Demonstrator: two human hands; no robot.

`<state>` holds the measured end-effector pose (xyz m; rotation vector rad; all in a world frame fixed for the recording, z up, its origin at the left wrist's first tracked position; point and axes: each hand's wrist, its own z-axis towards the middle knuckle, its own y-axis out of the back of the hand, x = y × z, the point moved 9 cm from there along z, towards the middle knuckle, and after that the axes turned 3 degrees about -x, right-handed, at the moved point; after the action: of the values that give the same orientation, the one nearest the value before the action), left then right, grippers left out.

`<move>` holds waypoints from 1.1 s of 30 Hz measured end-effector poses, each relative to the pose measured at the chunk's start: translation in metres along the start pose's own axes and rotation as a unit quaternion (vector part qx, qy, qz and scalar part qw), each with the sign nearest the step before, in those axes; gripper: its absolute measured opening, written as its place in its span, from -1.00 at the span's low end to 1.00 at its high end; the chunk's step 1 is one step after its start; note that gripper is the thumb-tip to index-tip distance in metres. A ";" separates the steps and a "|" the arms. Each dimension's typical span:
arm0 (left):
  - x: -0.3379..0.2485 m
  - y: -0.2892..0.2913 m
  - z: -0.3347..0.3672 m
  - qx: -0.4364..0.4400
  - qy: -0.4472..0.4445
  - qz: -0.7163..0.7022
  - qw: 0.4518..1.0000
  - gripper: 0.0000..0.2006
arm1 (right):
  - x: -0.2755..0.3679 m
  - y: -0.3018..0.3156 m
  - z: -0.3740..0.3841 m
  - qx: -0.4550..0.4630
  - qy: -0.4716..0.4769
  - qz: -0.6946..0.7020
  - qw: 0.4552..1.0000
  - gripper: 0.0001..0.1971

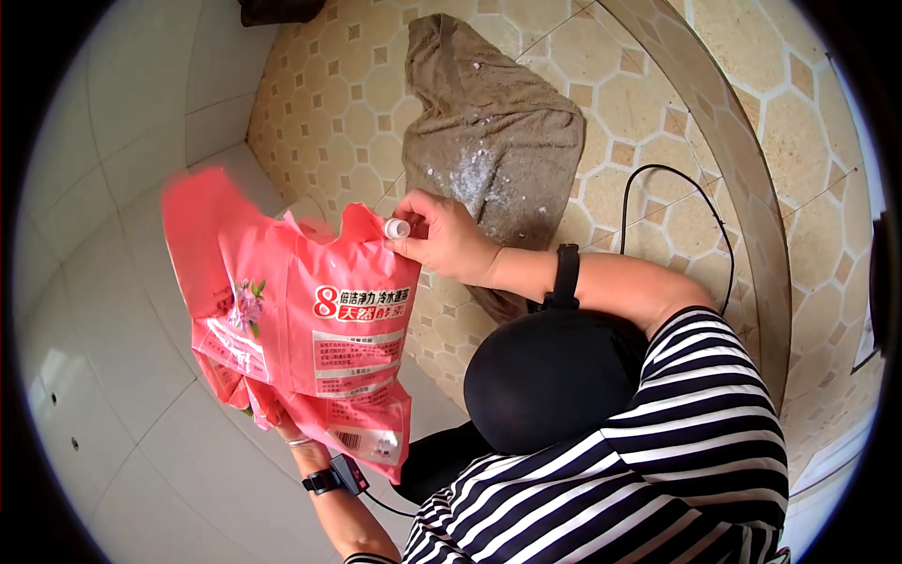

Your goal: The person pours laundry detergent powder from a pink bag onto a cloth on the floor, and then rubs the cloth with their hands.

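A large pink detergent bag (310,310) hangs in front of me at the left, crumpled along its lower left side. At its upper right corner, my right hand (442,235) is closed on the bag, thumb and fingers beside a white spout cap (397,228). From below, my left hand (287,430) holds the bag's crumpled lower left part; the bag hides most of its fingers. Beyond my right hand, a brown towel (526,141) lies spread on the floor, with white powder (474,179) scattered over its middle.
Pale tiled wall (122,282) curves along the left. A raised tiled curb (742,122) crosses the patterned floor (357,85) at the right. A black cable (676,169) loops beside my right forearm. At the top edge sits a dark object (280,9), cut off.
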<state>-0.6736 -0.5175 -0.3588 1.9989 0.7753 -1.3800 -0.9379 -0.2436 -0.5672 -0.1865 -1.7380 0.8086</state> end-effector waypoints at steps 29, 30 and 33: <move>0.016 -0.026 -0.013 -0.010 0.066 0.040 0.997 -0.09 | 0.039 -0.011 0.006 0.015 0.102 -0.254 0.962 -0.76; 0.015 -0.029 -0.016 -0.010 0.065 0.039 0.997 -0.09 | 0.041 -0.012 0.005 0.015 0.104 -0.254 0.962 -0.76; 0.014 -0.032 -0.018 -0.013 0.067 0.038 0.997 -0.08 | 0.045 -0.018 0.006 0.035 0.109 -0.264 0.958 -0.78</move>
<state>-0.6821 -0.4814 -0.3706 2.0958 0.7644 -1.1967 -0.9531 -0.2371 -0.5215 0.2249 -1.4500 0.4346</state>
